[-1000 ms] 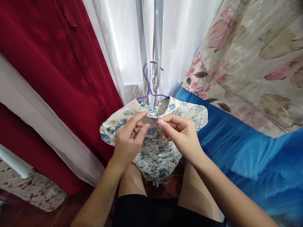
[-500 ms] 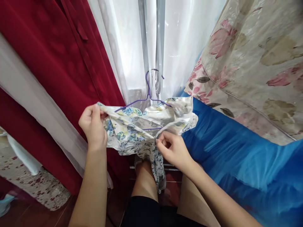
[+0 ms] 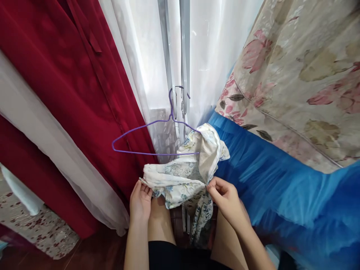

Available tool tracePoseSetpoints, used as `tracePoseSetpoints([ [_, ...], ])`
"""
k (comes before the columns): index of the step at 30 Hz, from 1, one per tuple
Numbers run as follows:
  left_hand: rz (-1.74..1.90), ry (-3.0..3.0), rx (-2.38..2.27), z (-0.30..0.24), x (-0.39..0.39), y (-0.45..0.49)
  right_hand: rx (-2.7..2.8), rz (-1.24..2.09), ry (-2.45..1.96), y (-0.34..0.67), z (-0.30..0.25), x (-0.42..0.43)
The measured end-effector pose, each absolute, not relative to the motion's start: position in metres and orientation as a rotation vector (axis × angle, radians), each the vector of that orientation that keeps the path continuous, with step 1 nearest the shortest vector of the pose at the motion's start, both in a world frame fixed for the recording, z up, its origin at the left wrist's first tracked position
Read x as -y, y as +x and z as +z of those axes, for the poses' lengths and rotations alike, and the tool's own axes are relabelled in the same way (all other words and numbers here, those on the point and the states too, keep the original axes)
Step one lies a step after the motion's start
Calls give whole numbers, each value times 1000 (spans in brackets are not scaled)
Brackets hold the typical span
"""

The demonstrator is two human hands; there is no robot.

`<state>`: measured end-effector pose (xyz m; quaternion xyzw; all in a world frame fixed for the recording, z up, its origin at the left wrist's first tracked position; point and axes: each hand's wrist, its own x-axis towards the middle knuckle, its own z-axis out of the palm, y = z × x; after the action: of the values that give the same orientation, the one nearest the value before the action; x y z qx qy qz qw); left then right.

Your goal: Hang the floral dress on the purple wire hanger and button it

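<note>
A purple wire hanger (image 3: pixel 152 153) hangs by its hook among grey metal bars in front of me. Its right arm is inside a white garment with a blue and yellow floral print (image 3: pixel 180 191); the left arm of the hanger is bare. My left hand (image 3: pixel 141 200) pinches the garment's left edge, below the hanger's bottom bar. With closed fingers, my right hand (image 3: pixel 225 191) grips the front opening edge near the middle. The lower part of the garment dangles between my legs.
Red drapery (image 3: pixel 112 93) and white fabric hang at the left. On the right are a blue gathered cloth (image 3: pixel 270 180) and a cream floral cloth (image 3: pixel 292 86). Grey metal bars (image 3: pixel 184 48) stand before the white curtain (image 3: pixel 219 48). Dark red tiled floor (image 3: pixel 92 247) shows below.
The garment's left side has come off the hanger's left arm. My left hand has moved down and right with that edge; my right hand has shifted slightly right and down.
</note>
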<state>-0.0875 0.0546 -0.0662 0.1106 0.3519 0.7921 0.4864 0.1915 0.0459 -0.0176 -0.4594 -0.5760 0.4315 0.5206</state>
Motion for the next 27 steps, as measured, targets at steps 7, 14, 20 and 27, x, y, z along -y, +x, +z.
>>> tracePoseSetpoints([
  [7, 1527, 699, -788, -55, -17, 12, 1151, 1187, -1293, 200, -126, 9],
  [14, 1315, 1419, -924, -23, 9, 68, 1404, 1317, -1087, 205, -70, 6],
  [20, 1319, 1607, -1008, -9, 11, 60, 1125, 1325, -965, 208, -51, 26],
  [27, 702, 1809, -871, -45, 10, 53, 1245, 1264, -1063, 242, -35, 39],
])
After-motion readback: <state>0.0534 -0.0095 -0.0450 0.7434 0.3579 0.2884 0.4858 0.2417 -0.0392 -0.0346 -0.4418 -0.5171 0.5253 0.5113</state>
